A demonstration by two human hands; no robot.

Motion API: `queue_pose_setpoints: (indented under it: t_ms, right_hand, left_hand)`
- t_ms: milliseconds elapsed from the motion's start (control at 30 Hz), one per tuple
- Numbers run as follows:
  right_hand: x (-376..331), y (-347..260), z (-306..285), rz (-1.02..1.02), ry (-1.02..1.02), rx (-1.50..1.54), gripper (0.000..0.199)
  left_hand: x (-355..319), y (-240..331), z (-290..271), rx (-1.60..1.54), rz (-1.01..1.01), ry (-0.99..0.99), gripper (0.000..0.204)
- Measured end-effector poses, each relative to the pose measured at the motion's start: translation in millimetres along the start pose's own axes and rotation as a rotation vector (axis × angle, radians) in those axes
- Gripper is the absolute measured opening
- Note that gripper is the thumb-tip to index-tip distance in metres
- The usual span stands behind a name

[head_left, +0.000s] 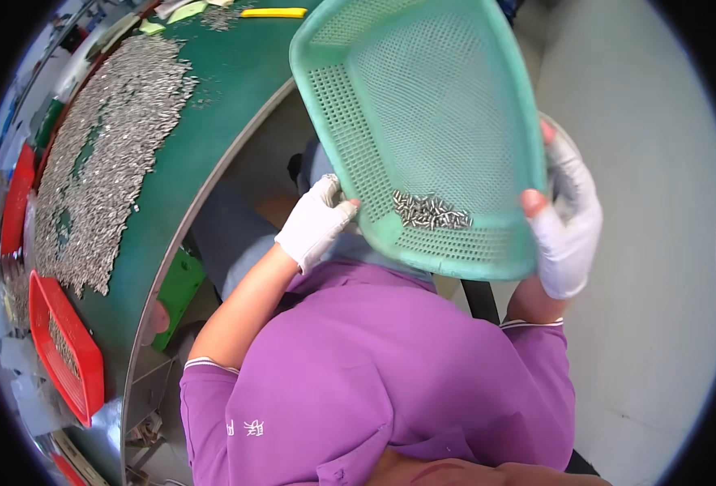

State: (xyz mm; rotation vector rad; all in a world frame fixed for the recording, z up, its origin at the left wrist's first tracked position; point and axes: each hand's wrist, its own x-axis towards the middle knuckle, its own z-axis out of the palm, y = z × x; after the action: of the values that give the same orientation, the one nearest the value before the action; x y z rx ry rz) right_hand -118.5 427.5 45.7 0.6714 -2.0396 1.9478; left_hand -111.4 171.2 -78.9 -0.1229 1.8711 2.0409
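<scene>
Two gloved hands grip one teal mesh basket (pixel 423 121) by its near rim. The left hand (pixel 316 223) is clenched on the rim corner at 7 o'clock of the basket; the right hand (pixel 567 219) is clenched on the rim at 4 o'clock, thumb inside. The basket sits in front of the person's chest, clear of the green table (pixel 212 105), which lies at 9 to 11 o'clock.

Risk: the basket is tilted toward the person, and a small heap of metal pins (pixel 431 212) rests against the near wall at 6 o'clock. A steeper tilt or a jolt would likely carry pins over the rim onto the lap or floor. Whether the pins fit through the mesh cannot be told.

Orientation: the basket's long axis runs from 6 to 12 o'clock, with the open face toward the camera and the far end raised. The pin heap lies crosswise, 9 to 3 o'clock. More pins (pixel 106 154) are spread over the table; a red tray (pixel 90 368) stands at 8 o'clock.
</scene>
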Motion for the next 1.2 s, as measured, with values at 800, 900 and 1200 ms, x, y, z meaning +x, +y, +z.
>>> queue_pose_setpoints:
  t_ms: [800,900,1200]
  right_hand:
    - [153.4,-97.0,344.9,-0.857,-0.459,0.312,0.063]
    - [127.2,-108.1,376.1,-0.959,-0.515,0.305,0.060]
    - [111.6,-124.3,445.2,-0.978,-0.549,0.181,0.044]
  left_hand:
    - [-94.5,120.1,-251.7,-1.107,1.124,1.001,0.042]
    - [-99.9,108.1,-279.0,-1.189,1.229,1.074,0.046]
    - [-108.7,93.0,-312.1,-1.454,1.327,1.107,0.040]
